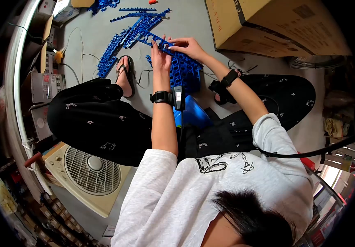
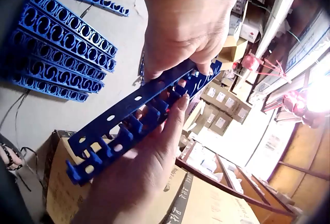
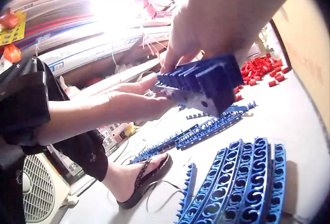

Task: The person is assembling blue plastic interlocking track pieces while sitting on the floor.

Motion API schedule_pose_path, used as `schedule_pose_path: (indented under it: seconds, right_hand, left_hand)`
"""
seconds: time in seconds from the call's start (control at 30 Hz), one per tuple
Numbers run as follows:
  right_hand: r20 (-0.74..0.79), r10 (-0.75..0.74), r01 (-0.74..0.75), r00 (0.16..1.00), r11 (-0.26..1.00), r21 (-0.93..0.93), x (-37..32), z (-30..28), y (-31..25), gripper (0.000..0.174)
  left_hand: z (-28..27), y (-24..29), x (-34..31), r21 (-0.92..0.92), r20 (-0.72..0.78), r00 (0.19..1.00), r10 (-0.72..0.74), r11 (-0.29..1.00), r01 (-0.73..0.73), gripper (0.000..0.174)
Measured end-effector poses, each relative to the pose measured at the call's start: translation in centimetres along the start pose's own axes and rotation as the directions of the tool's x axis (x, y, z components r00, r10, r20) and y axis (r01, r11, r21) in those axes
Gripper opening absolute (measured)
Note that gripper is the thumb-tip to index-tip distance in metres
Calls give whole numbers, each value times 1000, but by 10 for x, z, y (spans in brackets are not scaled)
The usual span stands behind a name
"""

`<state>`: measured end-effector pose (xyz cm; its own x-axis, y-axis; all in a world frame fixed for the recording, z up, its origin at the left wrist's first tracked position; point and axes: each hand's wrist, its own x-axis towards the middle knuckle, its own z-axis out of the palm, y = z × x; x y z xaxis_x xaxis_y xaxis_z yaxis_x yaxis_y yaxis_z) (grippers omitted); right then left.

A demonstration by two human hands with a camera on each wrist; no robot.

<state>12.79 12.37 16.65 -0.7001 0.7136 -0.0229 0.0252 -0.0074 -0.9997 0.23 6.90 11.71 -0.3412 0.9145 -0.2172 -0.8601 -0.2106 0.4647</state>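
Observation:
Both hands hold one blue plastic pipe-clip strip (image 2: 111, 123), raised above the floor, with a row of open curved clips along one side and oval holes in its flat back. My left hand (image 1: 161, 61) grips it towards one end, fingers curled over the edge. My right hand (image 1: 190, 48) pinches it, its thumb on the clip side in the left wrist view. Just below the hands in the head view lies a stack of similar blue strips (image 1: 187, 74), side by side on the floor. More blue strips (image 1: 138, 31) lie loosely beyond the left hand.
A large cardboard box (image 1: 268, 29) stands at the right. Red small pieces (image 3: 258, 72) are heaped on the floor. A blue plastic container (image 1: 194, 113) sits between the legs. A box fan (image 1: 95, 173) is at the left, and a sandalled foot (image 1: 124, 76) rests near the strips.

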Motion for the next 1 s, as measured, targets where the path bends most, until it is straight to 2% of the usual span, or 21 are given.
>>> schedule_pose_path:
  seconds: [0.13, 0.2, 0.37, 0.43, 0.63, 0.73, 0.8, 0.9, 1.0]
  right_hand:
    - [-23, -35, 34, 999, 999, -17, -1, 8, 5, 28]
    - [-31, -48, 47, 998, 998, -30, 0, 11, 1, 28]
    - [-42, -83, 80, 996, 994, -69, 1, 12, -4, 27]
    - [21, -68, 68, 997, 998, -15, 2, 11, -4, 27]
    - [41, -43, 42, 998, 999, 28, 5, 10, -3, 27]
    - [32, -44, 43, 999, 998, 35, 0, 9, -7, 28]
    - [28, -41, 40, 999, 999, 36, 0, 10, -7, 28]
    - [23, -28, 28, 999, 999, 37, 0, 10, -4, 27]
    - [42, 21, -21, 999, 1000, 11, -1, 8, -6, 29]
  left_hand:
    - [-6, 2, -2, -14, 40, 999, 5, 1000, -5, 63]
    - [1, 7, -5, -63, 48, 999, -23, 998, 26, 61]
    - [13, 10, -15, -95, 53, 998, 32, 995, -27, 51]
    - [14, 12, -18, -112, 71, 997, 38, 993, -30, 48]
    - [13, 15, -18, -97, 76, 996, 48, 994, -41, 45]
    - [5, 14, -14, -83, 47, 998, 49, 995, -45, 53]
    - [-4, 16, -9, -136, 106, 993, -61, 988, 75, 64]
    - [-7, 11, -8, -71, 86, 996, -1, 997, 7, 71]
    - [-8, 10, -6, -88, 95, 995, -8, 996, 16, 70]
